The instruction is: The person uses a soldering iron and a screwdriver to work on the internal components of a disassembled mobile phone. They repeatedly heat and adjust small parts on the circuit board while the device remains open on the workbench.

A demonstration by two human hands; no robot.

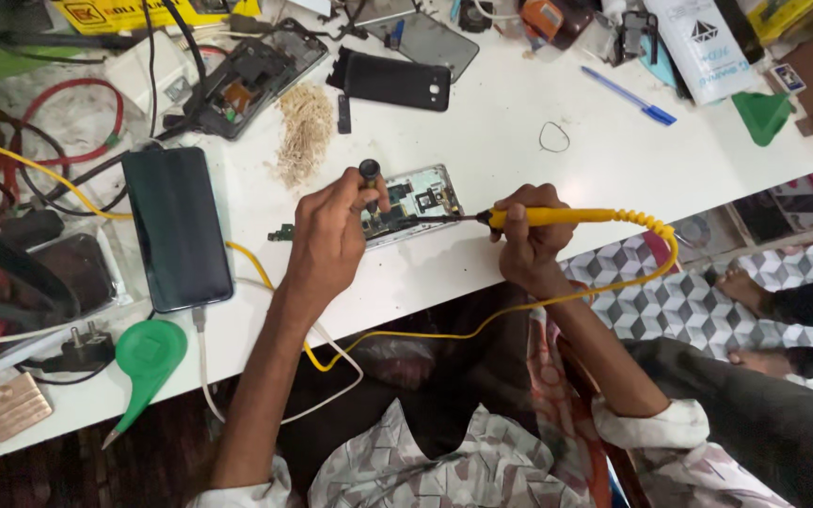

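The opened phone (413,202) lies near the front edge of the white tabletop (482,141), with its back cover off, so the circuit board and small parts inside are visible. The left hand (329,240) is closed around a thin tool with a black round top (369,171); it stands almost upright and its lower end seems to touch the board, but the fingers hide the point, so I cannot tell exactly where. The right hand (527,246) is clamped on a yellow soldering iron (557,216), and the dark metal tip reaches from the right side onto the phone. The yellow cord (656,249) of the iron curls around the wrist and hangs below the table edge.

I judge the work to be in the middle: the phone is already open and both tools are on the board, but the phone is not closed again, and a black back cover (397,82) lies well apart at the far side.

Around the phone there are many things. A dark phone with its screen up (179,226) lies to the left with a cable in it, and a green plastic opening tool (146,362) is just below it. A heap of pale fibres (305,132) lies behind the left hand, and another opened phone (251,80) is farther back. A blue pen (630,97) and a green triangular piece (762,115) are at the right. A small part (282,232) lies just beside the left wrist, where the hand could easily push it.
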